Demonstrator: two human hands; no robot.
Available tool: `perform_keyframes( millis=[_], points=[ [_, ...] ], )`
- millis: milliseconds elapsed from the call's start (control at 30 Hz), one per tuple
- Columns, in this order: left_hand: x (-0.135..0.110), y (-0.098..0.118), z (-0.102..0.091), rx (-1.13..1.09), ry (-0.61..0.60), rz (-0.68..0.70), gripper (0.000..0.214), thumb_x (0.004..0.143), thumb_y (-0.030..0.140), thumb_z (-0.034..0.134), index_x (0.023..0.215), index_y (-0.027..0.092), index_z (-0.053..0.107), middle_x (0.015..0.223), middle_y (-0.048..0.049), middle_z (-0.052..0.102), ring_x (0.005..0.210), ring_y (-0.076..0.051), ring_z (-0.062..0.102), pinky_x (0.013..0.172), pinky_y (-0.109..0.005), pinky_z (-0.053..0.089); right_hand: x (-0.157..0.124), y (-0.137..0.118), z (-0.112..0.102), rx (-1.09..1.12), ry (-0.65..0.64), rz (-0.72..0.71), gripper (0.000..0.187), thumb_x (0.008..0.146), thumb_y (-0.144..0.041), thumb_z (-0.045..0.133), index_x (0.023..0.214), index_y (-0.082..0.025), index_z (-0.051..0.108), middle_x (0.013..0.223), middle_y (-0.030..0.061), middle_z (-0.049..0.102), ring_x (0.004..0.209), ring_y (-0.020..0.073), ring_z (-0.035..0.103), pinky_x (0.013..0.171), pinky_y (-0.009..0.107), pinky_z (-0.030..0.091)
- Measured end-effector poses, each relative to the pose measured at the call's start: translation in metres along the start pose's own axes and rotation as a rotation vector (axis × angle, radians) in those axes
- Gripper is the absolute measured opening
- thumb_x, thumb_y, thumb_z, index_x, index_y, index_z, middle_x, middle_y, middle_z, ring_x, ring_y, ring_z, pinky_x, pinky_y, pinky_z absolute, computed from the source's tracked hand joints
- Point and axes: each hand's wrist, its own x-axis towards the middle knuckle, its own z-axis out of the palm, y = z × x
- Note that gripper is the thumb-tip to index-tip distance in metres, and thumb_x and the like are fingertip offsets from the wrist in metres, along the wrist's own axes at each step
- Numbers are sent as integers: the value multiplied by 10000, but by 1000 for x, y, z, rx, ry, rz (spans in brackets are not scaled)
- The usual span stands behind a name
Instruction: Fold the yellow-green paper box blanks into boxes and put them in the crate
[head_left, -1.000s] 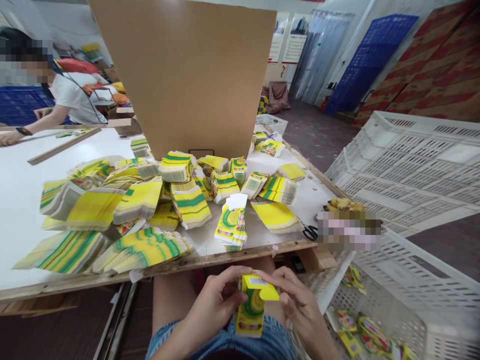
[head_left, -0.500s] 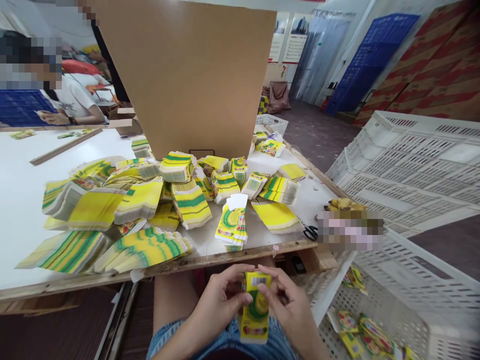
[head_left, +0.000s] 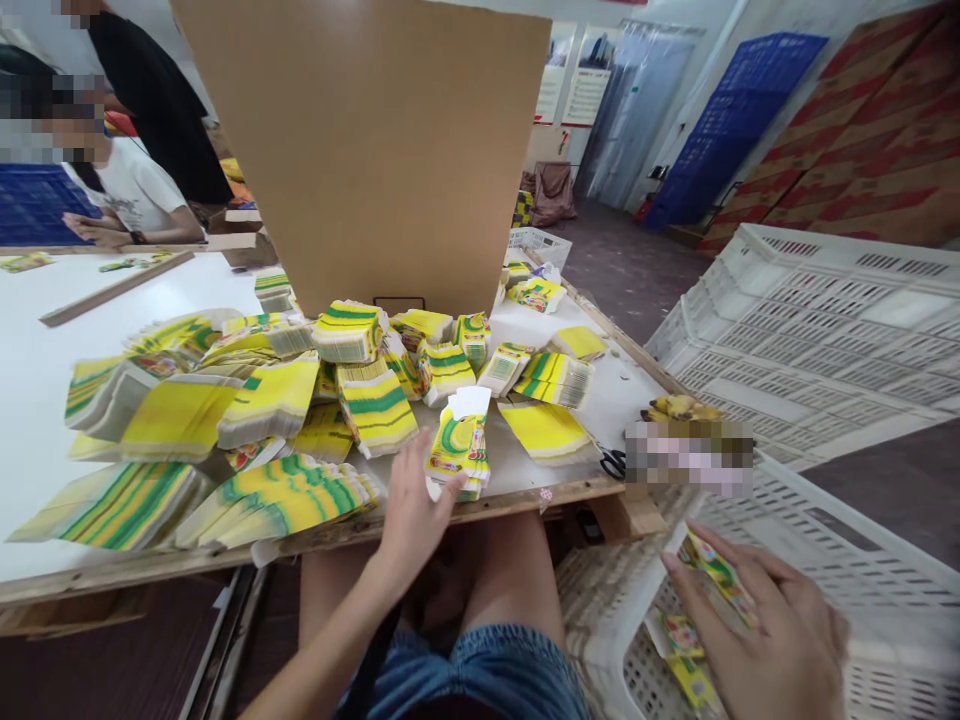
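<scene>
Left hand (head_left: 414, 515): fingers spread, thumb at the carton stack (head_left: 459, 440)
Carton stack: on the counter (head_left: 45, 390), near its front edge
Right hand (head_left: 780, 625): over the white crate (head_left: 892, 600), around a yellow box (head_left: 721, 575); cannot tell whether gripping

We lose part of the white crate (head_left: 900, 590) behind the right hand (head_left: 780, 620). Beyond that hand, pixelation masks a pinkish object (head_left: 694, 460).

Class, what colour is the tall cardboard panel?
The panel is plain brown, best seen in the head view.
</scene>
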Motion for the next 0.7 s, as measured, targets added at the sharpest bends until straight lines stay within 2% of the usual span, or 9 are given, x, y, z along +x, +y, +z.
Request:
perform_keyframes(
  millis=[100, 200, 300, 367, 433, 467, 567, 633, 700],
  points=[
    [23, -26, 2, 104, -39, -121, 586, 802, 312, 637, 1330, 130, 460, 1099, -147, 662, 1029, -289, 617, 916, -463, 468, -5, 4, 7, 112, -112, 4, 540, 806, -628, 538, 1021, -167, 718, 989, 160, 641, 961, 350, 585, 893, 525, 415],
    [29, -33, -2, 146, -29, -138, 452, 819, 270, 606, 1253, 158, 552, 1081, -125, 691, 972, -263, 642, 867, -396, 487, -18, -11, 25, 279, -231, 98, 390, 820, -527, 587, 1006, -206, 711, 1010, 121, 645, 946, 302, 598, 854, 456, 452],
    [24, -22, -13, 126, 41, -125, 360, 852, 272, 561, 1192, 164, 607, 1008, -102, 719, 862, -239, 652, 802, -358, 494, -28, -36, 38, 420, -315, 218, 333, 814, -487, 615, 986, -221, 717, 1011, 99, 673, 867, 259, 617, 796, 388, 489],
    [11, -9, -19, 13, 71, -129, 305, 882, 298, 530, 1138, 163, 629, 954, -83, 723, 800, -213, 647, 756, -325, 499, -31, -55, 43, 565, -396, 323, 329, 812, -479, 626, 984, -214, 719, 971, 94, 710, 822, 242, 639, 745, 343, 518],
    [-9, 6, -21, -159, 62, -135, 251, 886, 321, 545, 1057, 165, 643, 960, -75, 719, 828, -201, 651, 757, -291, 502, -35, -73, 49, 741, -476, 435, 366, 810, -479, 634, 1035, -200, 704, 971, 100, 736, 800, 235, 663, 724, 323, 539],
    [-20, 13, -20, -240, 20, -143, 234, 878, 325, 566, 1033, 169, 645, 924, -67, 720, 804, -194, 657, 735, -273, 508, -37, -80, 52, 818, -499, 484, 386, 806, -485, 638, 1049, -191, 698, 969, 105, 742, 789, 234, 672, 721, 322, 548],
    [-47, 29, -20, -411, -249, -121, 175, 878, 306, 575, 928, 169, 672, 861, -69, 722, 759, -188, 663, 695, -251, 511, -44, -88, 62, 936, -485, 573, 396, 805, -514, 631, 999, -177, 703, 920, 101, 751, 804, 246, 685, 737, 330, 559],
    [-52, 34, -23, -498, -408, -94, 179, 866, 312, 599, 909, 166, 693, 943, -93, 720, 880, -217, 658, 810, -285, 501, -49, -84, 66, 938, -507, 554, 388, 815, -527, 615, 958, -180, 715, 912, 95, 752, 869, 263, 685, 769, 333, 558],
    [-48, 35, -28, -641, -554, -118, 278, 827, 374, 653, 1020, 177, 695, 1071, -106, 698, 1022, -251, 620, 933, -334, 453, -54, -77, 66, 926, -591, 480, 391, 819, -531, 611, 973, -191, 726, 973, 95, 750, 930, 277, 679, 825, 346, 547]
  ],
)
